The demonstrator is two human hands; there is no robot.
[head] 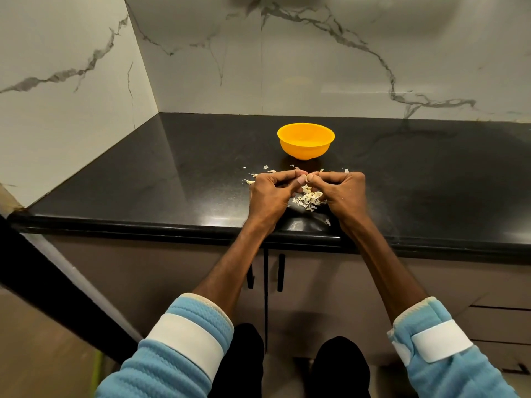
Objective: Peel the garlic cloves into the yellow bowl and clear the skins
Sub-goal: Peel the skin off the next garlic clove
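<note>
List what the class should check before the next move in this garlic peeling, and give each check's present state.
1. Grip on the clove: left hand and right hand pinch it between their fingertips: ok.
2. Clove fully peeled: cannot tell, the fingers hide most of it.
3. Yellow bowl upright, just beyond the hands: ok.
4. Way to the bowl free: ok, only stray skins lie between.
5. Skins cleared: not ok, a pile lies on the countertop under the hands.
</note>
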